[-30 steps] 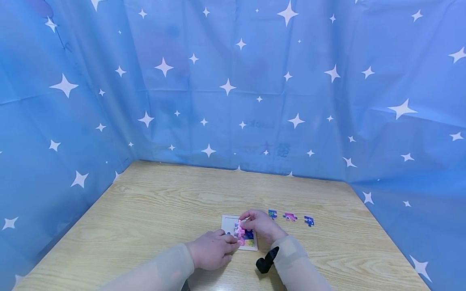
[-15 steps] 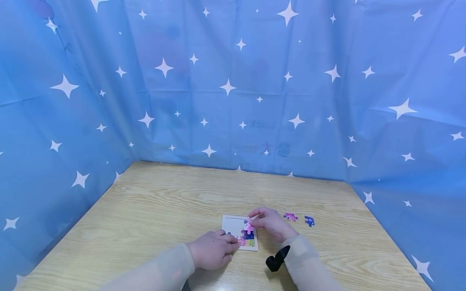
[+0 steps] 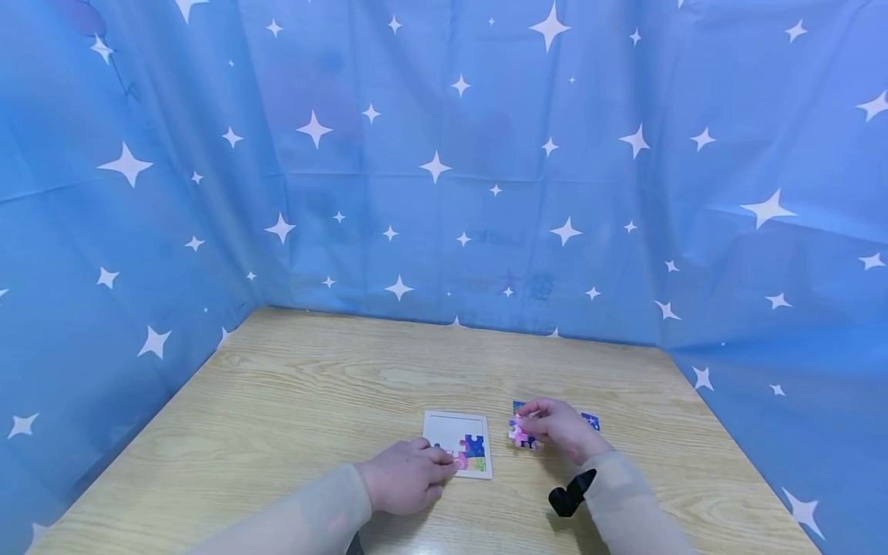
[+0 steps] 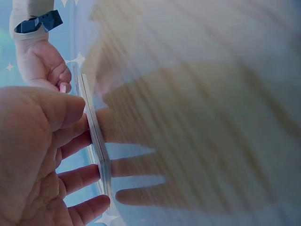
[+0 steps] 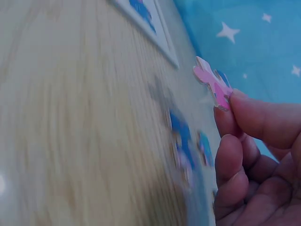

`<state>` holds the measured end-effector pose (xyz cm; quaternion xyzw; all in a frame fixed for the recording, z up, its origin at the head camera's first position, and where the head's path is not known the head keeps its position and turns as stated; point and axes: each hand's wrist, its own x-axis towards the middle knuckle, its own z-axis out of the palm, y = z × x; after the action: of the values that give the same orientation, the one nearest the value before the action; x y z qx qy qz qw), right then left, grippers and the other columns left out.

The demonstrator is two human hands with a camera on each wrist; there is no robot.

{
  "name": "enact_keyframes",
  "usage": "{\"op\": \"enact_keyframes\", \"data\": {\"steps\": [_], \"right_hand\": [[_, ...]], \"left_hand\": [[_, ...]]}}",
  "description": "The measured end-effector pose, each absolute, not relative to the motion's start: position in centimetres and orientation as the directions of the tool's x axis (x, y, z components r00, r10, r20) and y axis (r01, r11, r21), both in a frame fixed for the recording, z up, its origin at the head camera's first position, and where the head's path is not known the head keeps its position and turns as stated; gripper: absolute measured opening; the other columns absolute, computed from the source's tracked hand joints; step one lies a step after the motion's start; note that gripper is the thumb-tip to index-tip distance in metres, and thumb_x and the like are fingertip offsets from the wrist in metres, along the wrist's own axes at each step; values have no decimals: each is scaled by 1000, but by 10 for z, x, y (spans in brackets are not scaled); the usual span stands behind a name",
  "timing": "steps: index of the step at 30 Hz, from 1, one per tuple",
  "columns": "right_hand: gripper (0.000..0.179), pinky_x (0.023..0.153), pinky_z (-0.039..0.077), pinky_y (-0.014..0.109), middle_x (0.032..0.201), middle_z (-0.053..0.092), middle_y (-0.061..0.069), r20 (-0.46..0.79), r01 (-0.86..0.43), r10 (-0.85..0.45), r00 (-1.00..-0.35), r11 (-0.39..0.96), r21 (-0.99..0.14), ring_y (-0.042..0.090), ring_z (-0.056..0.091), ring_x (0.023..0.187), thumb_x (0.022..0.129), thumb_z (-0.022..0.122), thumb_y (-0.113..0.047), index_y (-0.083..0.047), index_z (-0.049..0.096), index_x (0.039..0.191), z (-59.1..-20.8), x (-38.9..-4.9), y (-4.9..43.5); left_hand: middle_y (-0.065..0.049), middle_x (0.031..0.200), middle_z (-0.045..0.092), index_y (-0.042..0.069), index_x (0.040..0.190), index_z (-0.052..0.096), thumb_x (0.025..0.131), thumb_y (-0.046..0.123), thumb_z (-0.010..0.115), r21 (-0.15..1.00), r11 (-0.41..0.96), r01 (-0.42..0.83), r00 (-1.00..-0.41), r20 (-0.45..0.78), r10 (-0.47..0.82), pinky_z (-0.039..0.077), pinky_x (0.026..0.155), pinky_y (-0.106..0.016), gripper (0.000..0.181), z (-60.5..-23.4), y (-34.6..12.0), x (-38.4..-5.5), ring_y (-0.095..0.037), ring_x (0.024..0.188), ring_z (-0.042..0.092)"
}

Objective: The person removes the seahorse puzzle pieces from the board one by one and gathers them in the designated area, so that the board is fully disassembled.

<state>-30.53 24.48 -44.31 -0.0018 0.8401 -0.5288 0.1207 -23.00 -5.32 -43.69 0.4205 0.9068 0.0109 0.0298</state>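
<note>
My right hand [image 3: 565,430] holds a pink puzzle piece [image 5: 214,84] between thumb and index finger, raised over the table to the right of the white puzzle tray [image 3: 489,443]. Below it a dark blue and pink piece [image 3: 531,443] lies on the wood. My left hand [image 3: 405,476] rests at the tray's lower left corner, its fingertips touching the tray's edge [image 4: 98,141] in the left wrist view. Several blue, pink and yellow-green joined pieces [image 3: 475,449] fill the tray's lower right part; the rest of its visible floor is white.
A blue piece [image 3: 518,405] lies just behind the right hand, and a blue starred piece [image 3: 591,420] shows past its knuckles. A wooden table [image 3: 333,378] spreads around the tray. Blue star-printed cloth [image 3: 444,200] hangs behind and at both sides.
My right hand has moved right with the pink piece, from above the tray to above the table, now covering the pink piece with an eye. The left hand stays put.
</note>
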Motion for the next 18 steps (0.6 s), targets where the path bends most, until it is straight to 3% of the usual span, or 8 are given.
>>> {"op": "enact_keyframes", "data": {"steps": [11, 18], "right_hand": [[24, 69, 43, 32, 105, 61, 9, -189, 111, -106, -976, 504, -857, 21, 50, 80, 86, 69, -9, 0, 64, 107, -446, -302, 284], [25, 69, 37, 32, 89, 57, 6, -219, 152, -59, -974, 547, -824, 22, 48, 79, 85, 71, -11, -1, 65, 107, -442, -299, 297]], "left_hand": [[10, 143, 46, 22, 141, 51, 99, 35, 49, 54, 643, 764, -640, -59, 766, 43, 100, -30, 44, -434, -53, -229, -14, 124, 45], [10, 141, 48, 22, 140, 52, 99, 34, 49, 25, 637, 771, -635, -43, 771, 43, 100, -29, 43, -434, -52, -230, -13, 122, 47]]}}
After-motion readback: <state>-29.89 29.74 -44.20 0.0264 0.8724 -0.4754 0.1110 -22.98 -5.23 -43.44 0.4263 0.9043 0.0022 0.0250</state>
